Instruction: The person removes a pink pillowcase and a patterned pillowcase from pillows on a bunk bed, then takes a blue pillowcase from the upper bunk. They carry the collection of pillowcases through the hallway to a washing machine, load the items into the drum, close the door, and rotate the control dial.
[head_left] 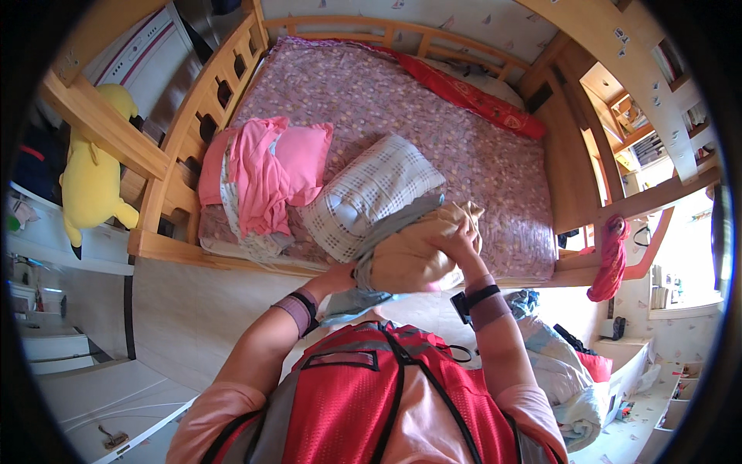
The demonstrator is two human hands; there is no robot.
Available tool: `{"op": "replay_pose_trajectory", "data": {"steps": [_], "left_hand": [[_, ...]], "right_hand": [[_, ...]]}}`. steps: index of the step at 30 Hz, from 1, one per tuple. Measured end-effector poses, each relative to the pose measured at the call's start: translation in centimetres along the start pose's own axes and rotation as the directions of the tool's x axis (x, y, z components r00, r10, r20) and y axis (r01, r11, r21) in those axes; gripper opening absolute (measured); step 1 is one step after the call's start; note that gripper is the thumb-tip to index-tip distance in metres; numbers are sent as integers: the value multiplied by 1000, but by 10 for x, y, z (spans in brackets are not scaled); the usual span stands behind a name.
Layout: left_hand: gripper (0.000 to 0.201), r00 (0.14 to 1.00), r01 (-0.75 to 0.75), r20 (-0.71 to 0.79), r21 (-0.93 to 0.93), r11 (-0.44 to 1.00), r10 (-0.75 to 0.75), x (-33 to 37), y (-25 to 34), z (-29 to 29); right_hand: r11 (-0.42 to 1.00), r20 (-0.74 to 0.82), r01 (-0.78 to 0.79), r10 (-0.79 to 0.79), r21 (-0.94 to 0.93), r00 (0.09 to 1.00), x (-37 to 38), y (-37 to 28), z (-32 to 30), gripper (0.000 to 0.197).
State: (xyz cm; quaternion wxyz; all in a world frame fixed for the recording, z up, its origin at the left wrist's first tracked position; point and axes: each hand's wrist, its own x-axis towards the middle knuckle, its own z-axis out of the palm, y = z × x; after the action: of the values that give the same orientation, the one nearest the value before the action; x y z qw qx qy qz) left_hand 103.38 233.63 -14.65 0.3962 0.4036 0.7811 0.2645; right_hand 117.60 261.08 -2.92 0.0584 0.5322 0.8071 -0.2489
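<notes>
At frame centre, the right hand (457, 238) grips a soft tan pillow (410, 259); the left hand (342, 276) clutches its checked grey-white pillowcase (371, 193) above the floral-quilted bed (479, 147).

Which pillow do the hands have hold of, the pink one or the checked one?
The checked pillow: both the left hand and right hand grip its near end and tan inner. The pink pillow lies untouched farther left.
</notes>
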Motion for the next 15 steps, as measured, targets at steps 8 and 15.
{"op": "replay_pose_trajectory", "data": {"steps": [8, 15], "left_hand": [[43, 962, 270, 209, -659, 702, -174, -6, -15, 38], [41, 963, 249, -26, -292, 923, -268, -5, -38, 21]], "right_hand": [[931, 231, -39, -49, 363, 972, 29, 93, 55, 117], [634, 268, 19, -353, 773, 896, -15, 21, 40, 97]]}}
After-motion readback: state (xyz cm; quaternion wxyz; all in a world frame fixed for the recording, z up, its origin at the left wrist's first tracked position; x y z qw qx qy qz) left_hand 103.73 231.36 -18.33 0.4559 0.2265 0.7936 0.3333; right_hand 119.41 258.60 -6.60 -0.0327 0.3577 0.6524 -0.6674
